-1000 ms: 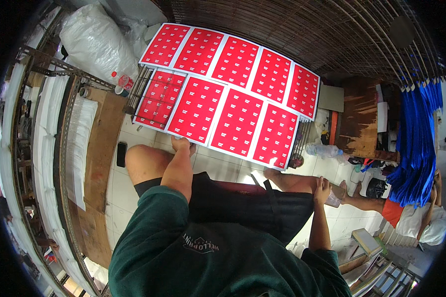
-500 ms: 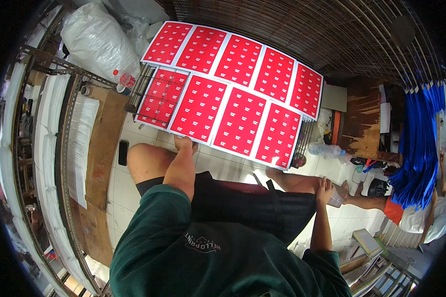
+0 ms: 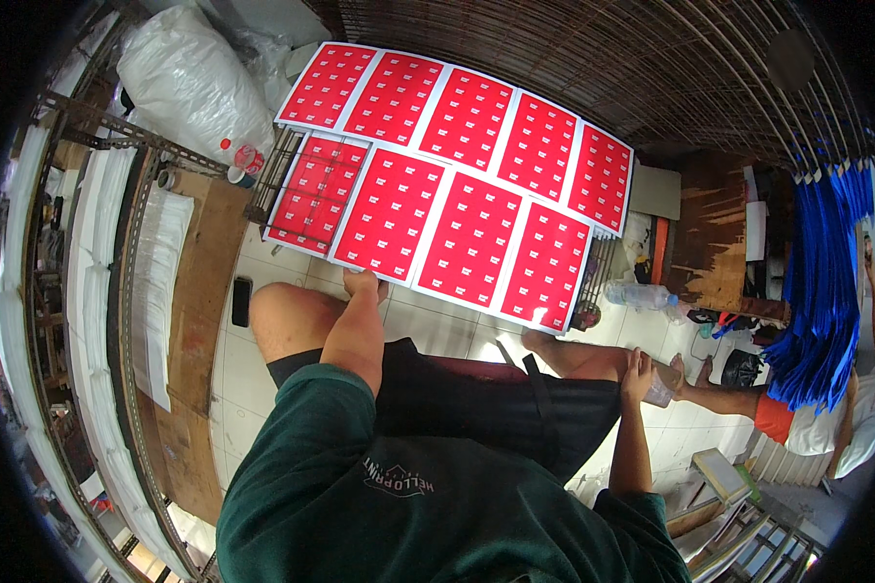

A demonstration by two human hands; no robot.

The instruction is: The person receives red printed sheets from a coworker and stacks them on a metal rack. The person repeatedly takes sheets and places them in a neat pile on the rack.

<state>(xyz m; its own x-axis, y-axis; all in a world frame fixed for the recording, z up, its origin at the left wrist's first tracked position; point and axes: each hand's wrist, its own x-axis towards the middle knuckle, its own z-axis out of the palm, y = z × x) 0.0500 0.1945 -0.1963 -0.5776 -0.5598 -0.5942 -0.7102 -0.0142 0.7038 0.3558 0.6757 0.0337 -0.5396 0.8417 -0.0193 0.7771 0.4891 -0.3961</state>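
Red printed sheets (image 3: 391,214) with white borders lie in two overlapping rows on a wire rack (image 3: 601,267). My left hand (image 3: 363,283) is closed at the near edge of the front row, below the second sheet from the left. Its fingertips are hidden, so I cannot tell whether it grips the sheet or the rack. Wire bars cross over the leftmost front sheet (image 3: 313,189). Away from the sheets, my right hand (image 3: 638,371) rests on my bare right leg, beside the black apron (image 3: 496,408). Its fingers are bent together, with nothing visible in them.
Raised wire racks (image 3: 574,49) slope behind the sheets. At left are a plastic bag (image 3: 192,83), a shelf frame (image 3: 131,291) and a phone (image 3: 242,301) on the tiles. Bottles (image 3: 642,295), blue straps (image 3: 815,291) and another person's leg (image 3: 724,398) are at right.
My hands and the sheets stay in place. At the far right, the other person has shifted slightly.
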